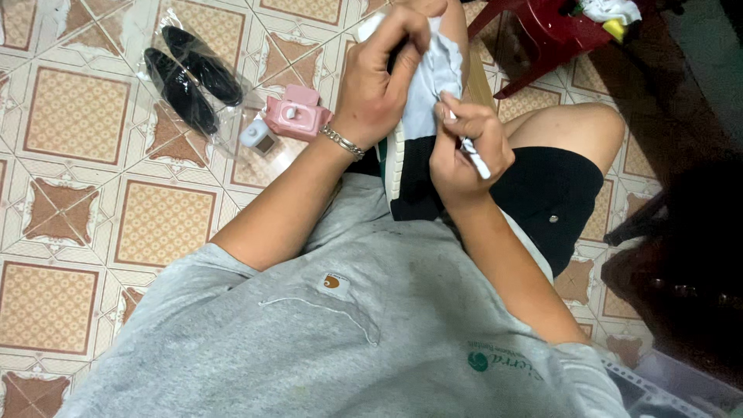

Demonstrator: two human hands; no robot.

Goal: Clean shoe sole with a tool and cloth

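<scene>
Floor [70, 232]: ceramic tile, cream with tan squares and brown star motifs, seen from above the seated person. On the floor to the person's left: a pair of black insoles [191, 76] inside a clear plastic bag, lying side by side; near them a pink plastic container [297, 113] with a white knob on top, and just beside it a small white bottle [255, 134]. Upper right: a red plastic stool [542, 39] carrying a crumpled white cloth [611, 9] with something yellow next to it. Right edge: dark furniture, too shadowed to identify. Person: grey T-shirt, black shorts, one bare knee raised toward the stool. Held item: a shoe [402, 166] with a black upper and a ribbed white sole, resting on the lap between the forearms, heel end toward the torso. White tissue paper [433, 77] covers the shoe's front part. Left hand [381, 73]: silver chain bracelet at the wrist, fingers curled and clamped over the shoe's far end and the paper. Right hand [467, 147]: closed around a thin white stick-like tool [474, 156], its tip against the paper; the tool's exact kind cannot be told.
</scene>
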